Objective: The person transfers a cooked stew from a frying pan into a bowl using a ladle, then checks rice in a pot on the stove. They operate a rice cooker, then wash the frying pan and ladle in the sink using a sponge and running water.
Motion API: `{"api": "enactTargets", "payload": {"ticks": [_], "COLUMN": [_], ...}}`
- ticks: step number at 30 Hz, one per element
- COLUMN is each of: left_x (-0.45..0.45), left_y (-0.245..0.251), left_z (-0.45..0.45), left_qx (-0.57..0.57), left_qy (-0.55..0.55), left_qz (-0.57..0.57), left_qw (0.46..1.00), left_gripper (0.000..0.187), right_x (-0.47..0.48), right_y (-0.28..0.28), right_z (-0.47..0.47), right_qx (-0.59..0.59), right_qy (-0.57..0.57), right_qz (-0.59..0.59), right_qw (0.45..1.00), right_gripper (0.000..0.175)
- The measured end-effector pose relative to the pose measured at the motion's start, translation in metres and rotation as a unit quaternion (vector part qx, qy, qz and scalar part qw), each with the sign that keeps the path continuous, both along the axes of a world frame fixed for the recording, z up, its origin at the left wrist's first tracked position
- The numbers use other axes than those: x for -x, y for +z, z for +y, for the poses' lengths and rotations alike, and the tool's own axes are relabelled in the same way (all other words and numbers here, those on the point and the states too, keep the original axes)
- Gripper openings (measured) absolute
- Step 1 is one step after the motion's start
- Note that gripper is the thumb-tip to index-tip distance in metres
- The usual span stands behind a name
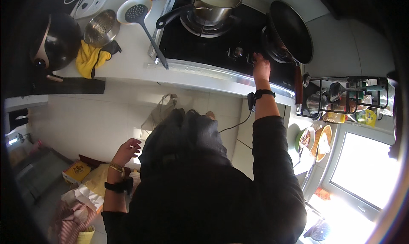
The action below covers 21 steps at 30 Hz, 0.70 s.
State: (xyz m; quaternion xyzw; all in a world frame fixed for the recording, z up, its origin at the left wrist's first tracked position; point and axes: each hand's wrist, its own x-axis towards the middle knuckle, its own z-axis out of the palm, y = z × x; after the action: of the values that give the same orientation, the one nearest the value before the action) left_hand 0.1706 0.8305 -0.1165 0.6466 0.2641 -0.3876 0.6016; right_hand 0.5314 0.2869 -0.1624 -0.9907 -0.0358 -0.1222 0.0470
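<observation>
My right hand [261, 66] has its fingers on a control knob at the front of the black glass gas hob [207, 50]. A second knob [238, 52] is just left of it. On the left burner stands a steel saucepan [212, 12] holding pale liquid, its black handle pointing left. A black frying pan [289, 31] rests tilted on the right burner, with its brown handle towards me. My left hand [127, 150] hangs beside my body over the floor, holding nothing, fingers loosely bent and apart.
A slotted skimmer [150, 36] rests in a white dish, its handle reaching over the hob's edge. Left are a steel strainer [101, 27], a yellow cloth [91, 59] and a black pot [62, 41]. A wire rack [351, 108] with utensils and bottles stands right; bags [86, 196] lie lower left.
</observation>
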Motion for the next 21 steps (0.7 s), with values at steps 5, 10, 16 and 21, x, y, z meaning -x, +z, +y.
{"api": "enactTargets", "payload": {"ticks": [5,10,16,21], "left_x": [0.028,0.066,0.101,0.106], "left_y": [0.008,0.013,0.015,0.027], "left_z": [-0.009,0.002,-0.022,-0.055], "left_qx": [0.018,-0.010,-0.036,-0.089], "left_qy": [0.011,-0.066,0.014,0.090], "left_qz": [-0.025,0.007,-0.171,-0.222], "left_qw": [0.999,0.998,0.985,0.967], "left_gripper": [0.015,0.007,0.026,0.033], "right_x": [-0.002,-0.006,-0.011,0.003], "right_y": [0.007,0.006,0.003,0.014], "right_z": [-0.004,-0.005,-0.012,0.010], "right_qx": [0.043,-0.003,-0.061,0.041], "right_qy": [0.020,-0.007,-0.001,-0.021], "right_qz": [0.037,0.052,0.058,0.014], "right_qw": [0.998,0.999,0.996,0.999], "right_gripper": [0.047,0.042,0.043,0.048]}}
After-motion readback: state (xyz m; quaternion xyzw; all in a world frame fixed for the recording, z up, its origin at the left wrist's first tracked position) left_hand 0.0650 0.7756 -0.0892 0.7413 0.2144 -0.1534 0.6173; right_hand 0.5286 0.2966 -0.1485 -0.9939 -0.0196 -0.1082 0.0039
